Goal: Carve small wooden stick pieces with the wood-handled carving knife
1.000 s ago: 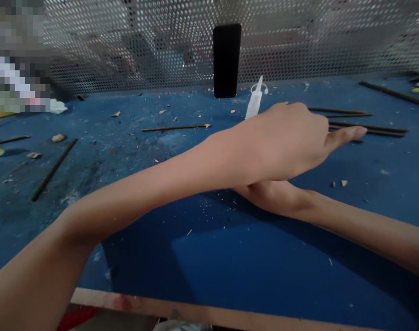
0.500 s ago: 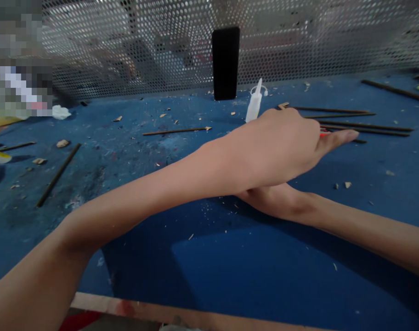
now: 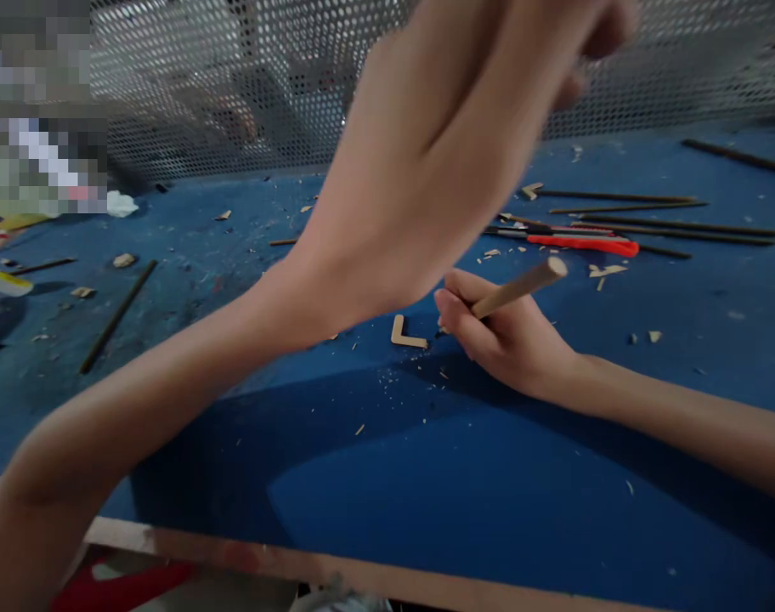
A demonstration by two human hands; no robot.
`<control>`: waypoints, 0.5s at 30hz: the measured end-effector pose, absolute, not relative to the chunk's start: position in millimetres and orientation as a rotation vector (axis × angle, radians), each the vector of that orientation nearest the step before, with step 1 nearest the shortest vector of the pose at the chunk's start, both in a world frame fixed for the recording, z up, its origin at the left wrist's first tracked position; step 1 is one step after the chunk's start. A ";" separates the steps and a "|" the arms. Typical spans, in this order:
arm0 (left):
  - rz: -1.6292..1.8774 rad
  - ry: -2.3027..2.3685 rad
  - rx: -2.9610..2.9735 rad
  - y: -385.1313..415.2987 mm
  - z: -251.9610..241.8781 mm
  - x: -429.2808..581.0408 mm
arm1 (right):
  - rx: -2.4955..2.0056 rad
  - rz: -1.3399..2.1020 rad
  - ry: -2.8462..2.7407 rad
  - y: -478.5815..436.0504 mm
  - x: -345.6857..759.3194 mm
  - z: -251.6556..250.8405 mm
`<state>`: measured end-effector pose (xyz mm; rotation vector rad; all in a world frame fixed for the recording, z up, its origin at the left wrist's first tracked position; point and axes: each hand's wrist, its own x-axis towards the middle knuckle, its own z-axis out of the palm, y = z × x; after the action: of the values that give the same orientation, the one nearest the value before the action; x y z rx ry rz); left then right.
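R hand [image 3: 508,336] clamped on short wood dowel [image 3: 520,289]; L hand [image 3: 438,119] raised, blurred, can't tell grip; dowel work in hand, next needs L hand down to it

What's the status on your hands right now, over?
Right hand gripping a wooden dowel. Left hand raised, blurred, nothing visible in it. L-shaped wood piece just left of right hand; red utility knife beyond.

The left arm [image 3: 171,387] crossed from near left, the left hand [image 3: 438,127] raised high and blurred, while the right hand [image 3: 506,336] curled closed, low at right.
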<state>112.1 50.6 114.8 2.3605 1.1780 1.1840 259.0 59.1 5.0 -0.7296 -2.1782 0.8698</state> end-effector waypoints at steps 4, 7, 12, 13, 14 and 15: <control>1.133 1.234 2.411 31.6 62.7 67.7 | -0.797 0.952 -2.067 57.0 259.0 5.3; 0.875 1.260 2.583 22.1 21.3 45.1 | -0.895 0.990 -2.037 57.4 259.0 5.1; 0.668 1.133 2.735 15.1 1.0 30.6 | -0.958 1.019 -1.970 58.9 258.4 7.6; 0.664 1.111 2.744 14.4 2.4 28.9 | -0.964 1.026 -1.953 59.3 258.0 8.2; 0.684 1.089 2.752 13.8 4.0 27.1 | -0.969 1.036 -1.937 59.7 257.7 8.7; 0.706 1.088 2.747 13.1 5.4 25.2 | -0.975 1.044 -1.925 60.0 257.4 9.1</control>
<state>25.2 13.1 5.4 2.7469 1.0878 0.7059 257.4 60.0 9.1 -0.9753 -1.9248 1.0439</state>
